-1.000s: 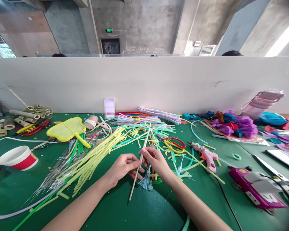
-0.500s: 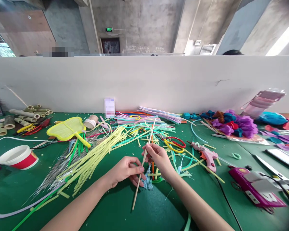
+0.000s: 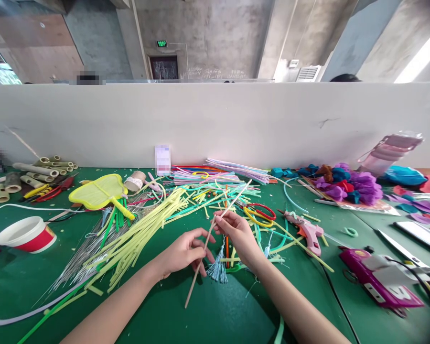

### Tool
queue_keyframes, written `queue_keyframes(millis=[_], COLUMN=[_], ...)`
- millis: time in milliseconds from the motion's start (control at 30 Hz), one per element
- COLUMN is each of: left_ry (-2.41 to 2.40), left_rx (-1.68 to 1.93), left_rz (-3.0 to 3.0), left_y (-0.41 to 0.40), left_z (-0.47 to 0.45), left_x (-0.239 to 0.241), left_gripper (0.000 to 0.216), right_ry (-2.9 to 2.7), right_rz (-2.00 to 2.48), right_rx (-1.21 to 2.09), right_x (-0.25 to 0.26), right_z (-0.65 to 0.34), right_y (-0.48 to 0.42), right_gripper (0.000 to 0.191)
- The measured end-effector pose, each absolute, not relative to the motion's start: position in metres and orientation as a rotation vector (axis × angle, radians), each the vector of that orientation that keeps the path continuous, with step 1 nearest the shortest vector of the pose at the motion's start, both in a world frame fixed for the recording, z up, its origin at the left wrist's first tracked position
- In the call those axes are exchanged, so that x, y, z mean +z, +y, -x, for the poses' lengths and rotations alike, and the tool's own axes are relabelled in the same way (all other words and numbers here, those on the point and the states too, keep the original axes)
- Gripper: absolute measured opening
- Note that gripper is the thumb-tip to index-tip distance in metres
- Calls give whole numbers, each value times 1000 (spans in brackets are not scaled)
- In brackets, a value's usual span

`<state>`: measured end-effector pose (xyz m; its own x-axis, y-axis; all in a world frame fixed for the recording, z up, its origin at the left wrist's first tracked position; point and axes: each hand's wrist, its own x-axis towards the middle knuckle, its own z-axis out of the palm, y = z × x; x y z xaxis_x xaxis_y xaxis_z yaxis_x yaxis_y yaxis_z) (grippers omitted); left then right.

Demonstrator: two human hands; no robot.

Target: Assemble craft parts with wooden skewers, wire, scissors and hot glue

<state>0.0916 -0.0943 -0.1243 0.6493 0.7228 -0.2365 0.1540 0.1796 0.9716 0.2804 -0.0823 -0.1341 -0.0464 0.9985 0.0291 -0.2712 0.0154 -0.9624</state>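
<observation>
A thin pale wooden stick (image 3: 191, 289) slants across the middle of the head view, in front of me. My right hand (image 3: 236, 234) pinches it between thumb and fingertips near its middle. Lower down, my left hand (image 3: 184, 253) has its thumb and fingers around the stick. Above the right fingertips the stick runs at a flatter angle and looks paler; I cannot tell whether it bends there or a second piece begins. A light blue tassel (image 3: 218, 268) lies just below my right hand, beside an orange strip (image 3: 227, 251).
Yellow-green fuzzy stems (image 3: 150, 224) and metal wires (image 3: 82, 258) lie left of my hands. Yellow-and-red-handled scissors (image 3: 260, 215) and a pink glue gun (image 3: 310, 232) lie right. A paper cup (image 3: 26, 234) stands left, a magenta power strip (image 3: 376, 279) right.
The stick's lower end has swung to the left, and its upper end has swung right. It looked nearly straight before and now shows an angle at my right fingertips.
</observation>
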Motion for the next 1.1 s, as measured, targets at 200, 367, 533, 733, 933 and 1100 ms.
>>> queue_keyframes(millis=[200,367,533,733,933,1100], left_ry=[1001,1108,1138,1118,1138,1162], left_rx=[685,818,846,872,836,846], left_rz=[-1508,-1785,-1908,-1927,-1919,-1938], left_y=[-89,-86,-84,-83,-84,-86], left_z=[-88,-83,-82,-83,-84,-86], left_x=[-129,-132,-132,-134,-131,-129], left_gripper=[44,36,35,35,33,32], right_ry=[-1039,-926,-923,-971,-1026,-1070], right_rz=[957,950,948,933,961,989], right_rx=[1332,1311,1321,1321,1340,1356], right_x=[-134,-135,-135,-138,-138,-137], right_z=[-279,-281,-280,-278,-276,-273], right_y=[-85,-83,-84,-84,-84,-87], right_gripper=[33,37,36,35,36,37])
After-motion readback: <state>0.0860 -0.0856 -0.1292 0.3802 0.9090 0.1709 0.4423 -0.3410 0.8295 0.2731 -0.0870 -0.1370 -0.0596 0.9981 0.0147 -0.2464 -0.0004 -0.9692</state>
